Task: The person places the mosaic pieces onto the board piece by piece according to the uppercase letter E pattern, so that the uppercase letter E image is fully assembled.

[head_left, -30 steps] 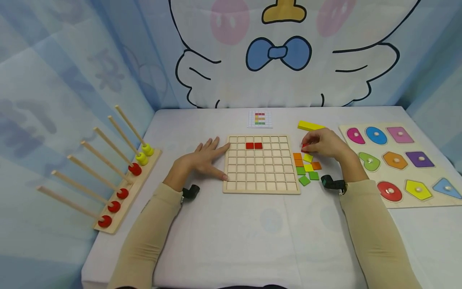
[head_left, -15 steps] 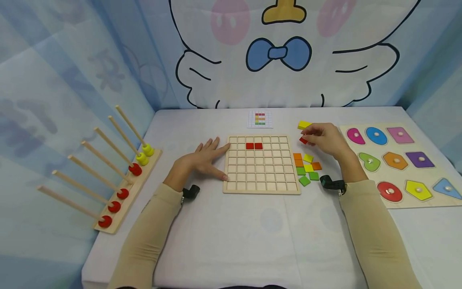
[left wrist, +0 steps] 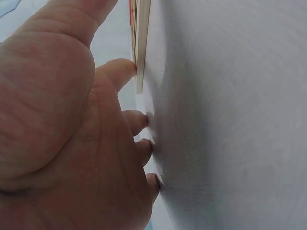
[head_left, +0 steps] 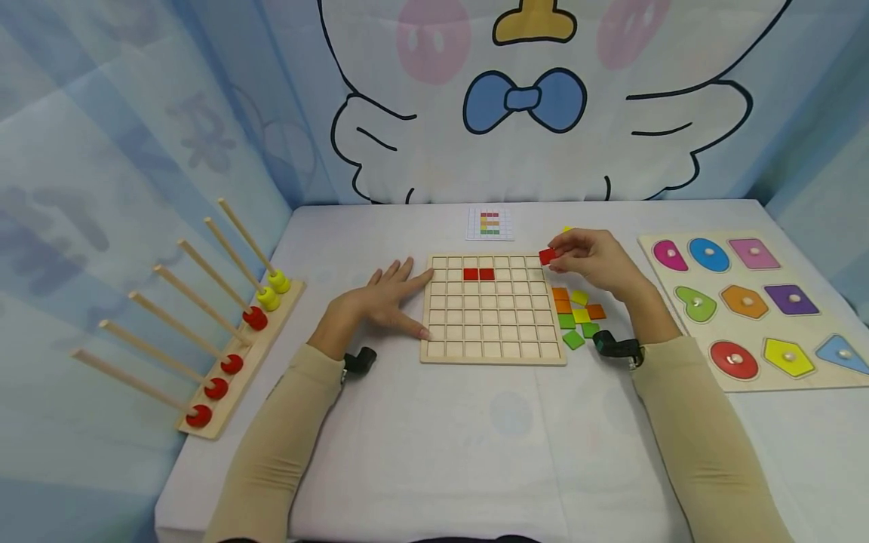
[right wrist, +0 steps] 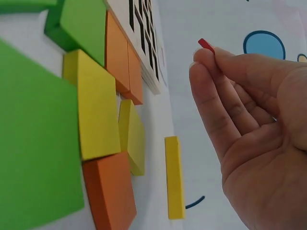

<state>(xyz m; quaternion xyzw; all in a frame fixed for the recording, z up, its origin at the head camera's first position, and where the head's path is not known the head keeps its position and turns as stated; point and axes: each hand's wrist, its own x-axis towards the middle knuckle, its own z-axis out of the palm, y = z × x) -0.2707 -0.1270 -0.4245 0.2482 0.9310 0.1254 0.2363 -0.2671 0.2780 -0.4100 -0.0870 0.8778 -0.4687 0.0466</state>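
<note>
A wooden grid board point(head_left: 492, 317) lies mid-table, with two red square tiles point(head_left: 478, 274) side by side in its second row. My left hand point(head_left: 380, 302) has its fingers spread; thumb and index finger touch the board's left edge, and the other fingertips rest on the table in the left wrist view. Above the board's top right corner, my right hand point(head_left: 591, 256) pinches a red tile point(head_left: 547, 257) between thumb and fingers. The right wrist view also shows this red tile point(right wrist: 206, 45) at the fingertips. Orange, yellow and green tiles point(head_left: 577, 317) lie by the board's right edge.
Behind the board lies a small pattern card point(head_left: 489, 224). A yellow bar point(right wrist: 173, 177) is mostly hidden behind my right hand in the head view. At right is a shape puzzle board point(head_left: 753, 309); at left stands a peg rack point(head_left: 244, 354) with red and yellow beads.
My right hand has lifted a red tile from beside the loose tiles and carried it left to the board's top right corner. The left hand has stayed in place.
</note>
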